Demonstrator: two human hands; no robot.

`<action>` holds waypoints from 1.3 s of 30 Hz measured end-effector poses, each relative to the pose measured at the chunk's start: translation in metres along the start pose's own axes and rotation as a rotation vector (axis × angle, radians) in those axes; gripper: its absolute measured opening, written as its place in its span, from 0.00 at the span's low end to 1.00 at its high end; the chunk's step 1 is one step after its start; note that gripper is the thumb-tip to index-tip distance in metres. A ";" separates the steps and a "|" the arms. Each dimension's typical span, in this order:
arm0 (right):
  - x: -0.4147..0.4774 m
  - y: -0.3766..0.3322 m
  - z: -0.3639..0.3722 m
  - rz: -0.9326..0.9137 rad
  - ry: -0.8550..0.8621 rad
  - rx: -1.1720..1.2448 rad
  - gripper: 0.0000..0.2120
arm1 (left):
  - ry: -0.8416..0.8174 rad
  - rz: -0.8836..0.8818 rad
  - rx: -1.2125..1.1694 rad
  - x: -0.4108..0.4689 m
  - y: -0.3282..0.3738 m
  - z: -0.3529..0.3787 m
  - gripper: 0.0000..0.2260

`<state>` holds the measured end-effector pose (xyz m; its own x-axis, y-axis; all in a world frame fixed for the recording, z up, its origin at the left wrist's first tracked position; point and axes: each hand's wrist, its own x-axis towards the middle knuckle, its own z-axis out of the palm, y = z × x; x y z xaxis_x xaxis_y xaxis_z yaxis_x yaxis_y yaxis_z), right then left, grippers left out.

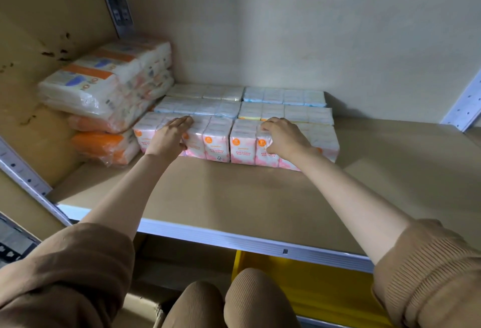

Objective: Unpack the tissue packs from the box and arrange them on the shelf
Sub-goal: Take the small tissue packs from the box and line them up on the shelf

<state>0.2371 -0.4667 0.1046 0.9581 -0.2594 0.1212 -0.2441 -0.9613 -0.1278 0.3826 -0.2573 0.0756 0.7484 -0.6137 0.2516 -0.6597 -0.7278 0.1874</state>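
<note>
Both hands (229,136) rest on pink tissue packs (217,140).

One head-worn wide-angle camera looked forward and down into a shelf (234,197) bay from close in front. It faced the far wall (312,28), with the shelf's metal front edge (234,239) near the bottom. Both forearms reached in from the near corners.

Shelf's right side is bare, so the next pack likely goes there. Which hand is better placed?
Right hand: it rests on the front row's right pack, beside the bare shelf. The left hand is farther off.
</note>
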 end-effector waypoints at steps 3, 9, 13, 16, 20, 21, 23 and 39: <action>0.000 0.000 0.001 0.003 0.009 0.011 0.25 | -0.011 -0.006 0.006 0.000 0.000 0.000 0.34; -0.001 0.000 -0.002 0.002 0.002 0.029 0.26 | -0.003 -0.047 0.007 0.000 0.006 -0.003 0.32; -0.003 0.000 -0.003 -0.002 -0.012 0.029 0.26 | -0.005 -0.059 0.041 -0.001 0.011 -0.006 0.31; -0.003 -0.003 -0.009 0.007 -0.049 0.009 0.27 | -0.060 -0.085 0.084 -0.003 0.019 -0.013 0.30; -0.009 -0.015 -0.013 0.005 -0.019 0.026 0.25 | -0.068 -0.100 0.078 -0.018 0.028 -0.024 0.27; -0.013 -0.022 -0.013 -0.016 -0.008 0.040 0.24 | -0.060 -0.102 0.059 -0.027 0.029 -0.028 0.26; -0.024 -0.040 -0.012 -0.070 0.007 0.084 0.21 | -0.037 -0.110 0.025 -0.049 0.031 -0.036 0.24; -0.133 -0.247 0.067 -0.747 -0.381 0.298 0.17 | -0.132 -0.617 -0.045 -0.331 -0.011 -0.045 0.17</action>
<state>0.1801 -0.1882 0.0544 0.8494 0.5250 -0.0539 0.4623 -0.7895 -0.4038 0.1396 -0.0323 0.0333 0.9922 -0.1196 -0.0344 -0.1038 -0.9478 0.3014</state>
